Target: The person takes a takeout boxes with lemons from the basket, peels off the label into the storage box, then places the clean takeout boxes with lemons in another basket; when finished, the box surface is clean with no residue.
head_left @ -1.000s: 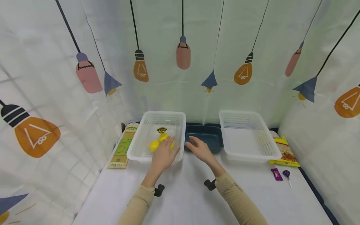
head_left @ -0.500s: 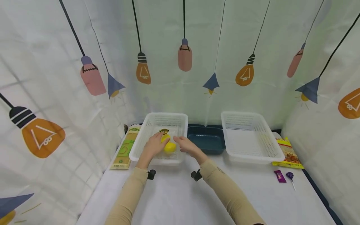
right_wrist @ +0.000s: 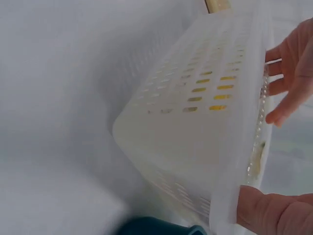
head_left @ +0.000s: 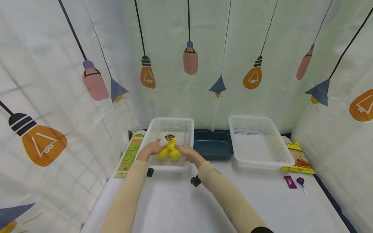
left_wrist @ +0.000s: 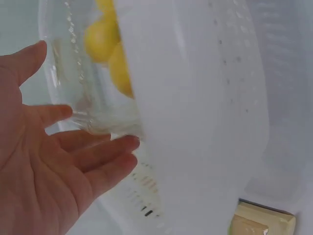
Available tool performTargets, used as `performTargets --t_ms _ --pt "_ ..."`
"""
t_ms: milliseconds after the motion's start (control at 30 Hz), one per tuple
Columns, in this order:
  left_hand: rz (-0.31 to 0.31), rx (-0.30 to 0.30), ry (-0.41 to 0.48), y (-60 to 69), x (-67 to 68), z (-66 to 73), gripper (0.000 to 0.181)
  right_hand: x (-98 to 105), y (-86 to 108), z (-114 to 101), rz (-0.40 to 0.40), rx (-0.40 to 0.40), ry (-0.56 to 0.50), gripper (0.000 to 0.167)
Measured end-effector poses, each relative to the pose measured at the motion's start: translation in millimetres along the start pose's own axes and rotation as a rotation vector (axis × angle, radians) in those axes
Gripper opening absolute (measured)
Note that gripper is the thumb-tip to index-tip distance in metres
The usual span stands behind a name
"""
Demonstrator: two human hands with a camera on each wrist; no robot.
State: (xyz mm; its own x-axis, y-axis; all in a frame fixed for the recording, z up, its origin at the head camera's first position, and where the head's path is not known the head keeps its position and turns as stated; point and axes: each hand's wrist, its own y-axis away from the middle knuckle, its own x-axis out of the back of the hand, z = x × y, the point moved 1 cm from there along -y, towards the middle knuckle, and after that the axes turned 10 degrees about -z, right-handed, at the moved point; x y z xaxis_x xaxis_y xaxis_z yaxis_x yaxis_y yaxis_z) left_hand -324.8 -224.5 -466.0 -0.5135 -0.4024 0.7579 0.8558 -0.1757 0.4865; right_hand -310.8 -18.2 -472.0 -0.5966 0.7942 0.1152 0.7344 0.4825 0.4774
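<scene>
Several yellow lemons [head_left: 171, 145] lie in a clear plastic package with a dark and gold label [head_left: 169, 137], inside the left white basket [head_left: 173, 168]. At the basket's left side, my left hand [head_left: 150, 150] has its fingers spread. In the left wrist view its fingertips are at the edge of the clear package [left_wrist: 105, 120], apparently touching it. My right hand [head_left: 188, 153] reaches over the basket's right side, fingers extended towards the lemons. Only one thick digit [right_wrist: 271, 211] of that hand shows at the rim in the right wrist view; its other fingers are hidden.
A dark blue tray [head_left: 214, 157] stands between the left basket and a second white basket [head_left: 259, 164]. A long green-labelled packet [head_left: 128, 158] lies at left. A yellow snack bag [head_left: 298, 158], a purple wrapped candy [head_left: 290, 182] and a lollipop [head_left: 300, 181] lie at right.
My left hand has moved left from above the lemons to the basket's left side. My right hand has moved left, from the blue tray to over the basket. More of the lemons shows.
</scene>
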Motion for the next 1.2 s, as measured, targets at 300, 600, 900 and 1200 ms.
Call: performTargets --t_ms 300,600,900,1200 --pt "0.003 0.006 0.049 0.4 5.3 -11.0 0.085 -7.1 -7.2 2.5 -0.007 -0.009 -0.008 0.08" --pt "0.043 -0.018 0.15 -2.2 -2.2 -16.3 0.079 -9.9 -6.2 2.5 -0.005 0.003 0.019 0.08" --pt "0.086 -0.056 0.176 -5.7 -9.7 -21.6 0.069 -10.5 1.5 6.1 -0.012 0.034 0.006 0.073" --pt "0.102 -0.046 0.206 5.4 -5.5 -24.4 0.08 -0.3 4.9 7.5 -0.045 0.045 0.014 0.079"
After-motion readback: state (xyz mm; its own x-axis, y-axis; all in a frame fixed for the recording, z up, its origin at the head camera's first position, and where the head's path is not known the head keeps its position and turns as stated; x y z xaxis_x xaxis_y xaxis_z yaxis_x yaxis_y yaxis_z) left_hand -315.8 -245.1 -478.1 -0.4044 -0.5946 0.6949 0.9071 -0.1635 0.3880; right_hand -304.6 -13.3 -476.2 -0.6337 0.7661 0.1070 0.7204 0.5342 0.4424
